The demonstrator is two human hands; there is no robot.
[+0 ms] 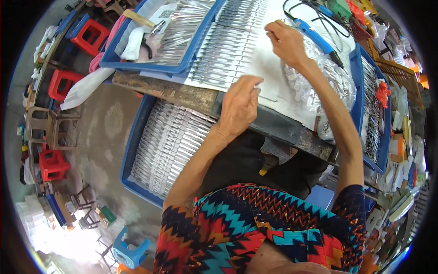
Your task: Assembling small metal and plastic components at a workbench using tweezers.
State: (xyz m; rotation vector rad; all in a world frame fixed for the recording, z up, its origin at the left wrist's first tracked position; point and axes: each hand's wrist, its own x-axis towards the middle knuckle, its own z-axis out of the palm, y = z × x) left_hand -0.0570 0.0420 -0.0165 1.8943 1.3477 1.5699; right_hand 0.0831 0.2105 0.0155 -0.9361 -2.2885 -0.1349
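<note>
My left hand (239, 107) is over the front edge of the workbench, fingers curled together; whatever it pinches, if anything, is too small to name. Further out, my right hand (287, 43) hovers over the white sheet (269, 68) with its fingers bent in a pinch, and I cannot make out anything in it. Just left of both hands, long rows of slim silvery metal pieces (228, 41) lie side by side on the sheet. A blue electric screwdriver (315, 36) with a black cable lies beyond my right hand. Beside my right forearm sits a clear plastic bag of small white parts (315, 82).
A blue tray (182, 68) of metal pieces and a wooden-handled tool (139, 19) stands at left. Below the bench edge, another blue crate (130, 150) holds stacked metal pieces. A third crate (384, 137) stands right. Red stools (89, 36) line the left side.
</note>
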